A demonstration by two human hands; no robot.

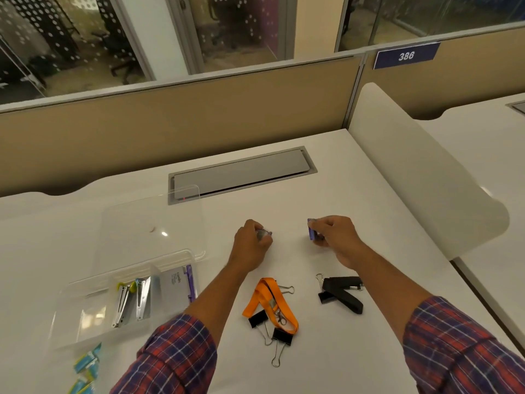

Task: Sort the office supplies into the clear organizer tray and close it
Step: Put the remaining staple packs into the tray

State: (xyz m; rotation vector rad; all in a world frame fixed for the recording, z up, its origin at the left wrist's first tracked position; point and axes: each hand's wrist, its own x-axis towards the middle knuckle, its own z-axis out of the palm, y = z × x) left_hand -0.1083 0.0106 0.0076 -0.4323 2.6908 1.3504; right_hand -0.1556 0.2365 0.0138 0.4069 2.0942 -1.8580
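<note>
Clearly, both hands, left hand [252,241] and right hand [332,233], pinch small purple items right of the organizer tray [85,291]; hasty carrying could drop them.

Clear glossy plastic organizer tray [85,331], smooth matt white desk [326,194], orange cloth lanyard [264,297], shiny metal staplers [133,300]

Grey cable hatch [241,173] sitting flush near desk's [312,200] far edge; blue "386" plate [406,56] hanging on tan partition [170,132] behind.
</note>
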